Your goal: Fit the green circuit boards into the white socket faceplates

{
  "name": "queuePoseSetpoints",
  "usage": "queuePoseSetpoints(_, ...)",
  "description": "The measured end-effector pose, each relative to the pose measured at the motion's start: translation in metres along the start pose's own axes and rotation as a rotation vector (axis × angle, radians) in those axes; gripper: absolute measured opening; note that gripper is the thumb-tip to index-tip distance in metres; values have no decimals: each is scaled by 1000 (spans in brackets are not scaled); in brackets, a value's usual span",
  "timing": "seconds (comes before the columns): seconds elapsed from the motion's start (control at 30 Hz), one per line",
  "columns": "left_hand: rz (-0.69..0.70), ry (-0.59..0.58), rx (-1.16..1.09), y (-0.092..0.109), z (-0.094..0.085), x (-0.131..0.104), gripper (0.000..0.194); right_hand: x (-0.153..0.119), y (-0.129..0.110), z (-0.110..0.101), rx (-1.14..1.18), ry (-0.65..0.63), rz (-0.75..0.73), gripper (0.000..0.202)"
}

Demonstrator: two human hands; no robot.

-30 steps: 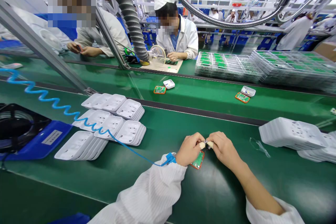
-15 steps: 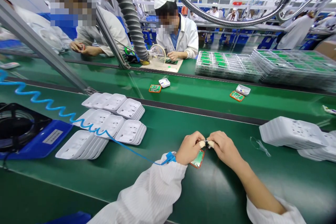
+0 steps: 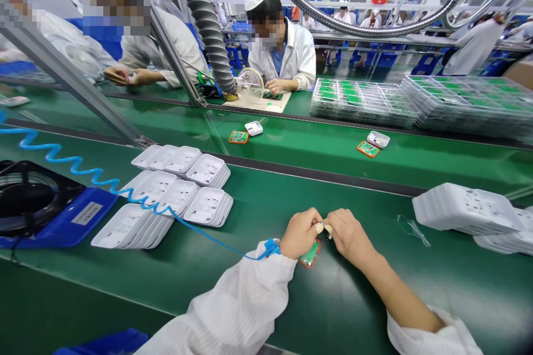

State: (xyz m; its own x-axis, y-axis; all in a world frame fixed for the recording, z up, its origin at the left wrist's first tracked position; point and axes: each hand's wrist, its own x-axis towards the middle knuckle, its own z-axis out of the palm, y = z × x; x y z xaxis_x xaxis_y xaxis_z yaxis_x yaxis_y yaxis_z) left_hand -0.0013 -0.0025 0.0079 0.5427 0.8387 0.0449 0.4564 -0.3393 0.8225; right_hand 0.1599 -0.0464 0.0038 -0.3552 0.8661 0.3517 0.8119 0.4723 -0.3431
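Observation:
My left hand (image 3: 300,233) and my right hand (image 3: 346,236) meet above the green work surface, fingers pinched close together. Between the fingertips is a small part, too small and covered to name. Pale finger covers show on some of the fingertips. Just below my left hand lies a green circuit board (image 3: 310,253) in an orange-red frame, its upper left hidden by the hand. A blue wrist strap (image 3: 270,248) with a cord goes round my left wrist.
Stacked white covers (image 3: 162,188) stand at left, more white covers (image 3: 466,209) at right. A blue-based fan (image 3: 79,216) sits far left. Boards with white cases ride the green belt (image 3: 308,150). Across it, a person (image 3: 281,55) works near trays (image 3: 362,100).
The boards and white cases on the belt have shifted left. My hands remain together, with the right hand slightly further left and the small part between the fingertips less visible.

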Motion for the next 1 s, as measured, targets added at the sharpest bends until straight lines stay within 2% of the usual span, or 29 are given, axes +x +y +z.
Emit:
queuePoseSetpoints(0.1,-28,15,49,-3,-1,3,7,6,2,5,-18,30,-12,25)
queuePoseSetpoints(0.17,-67,82,126,-7,-5,6,9,10,7,5,-4,80,20,22)
queuePoseSetpoints(0.27,-125,220,275,-12,-13,8,15,14,18,1,-13,157,180,25)
queuePoseSetpoints(0.37,-127,311,330,-12,-18,1,28,16,23,6,-55,85,336,19)
queuePoseSetpoints(0.43,-84,333,348,-7,-22,-7,28,21,20,15,-101,34,347,22)
queuePoseSetpoints(0.5,-27,338,390,0,-31,-18,25,28,14,25,-162,34,325,24)
queuePoseSetpoints(0.57,3,385,465,3,-51,-29,22,36,7,34,-226,36,324,22)
queuePoseSetpoints(0.63,-40,522,569,1,-84,-42,19,42,2,39,-268,13,336,17)
queuePoseSetpoints(0.73,-251,768,768,-12,-143,-58,18,45,0,40,-275,-16,331,11)
queuePoseSetpoints(0.8,-397,845,897,-24,-174,-65,19,44,0,39,-254,-17,320,10)
queuePoseSetpoints(0.9,-476,731,1014,-40,-197,-67,19,42,1,37,-201,-17,324,8)
queuePoseSetpoints(1.0,-491,620,1087,-49,-197,-61,22,39,1,35,-117,-18,324,5)
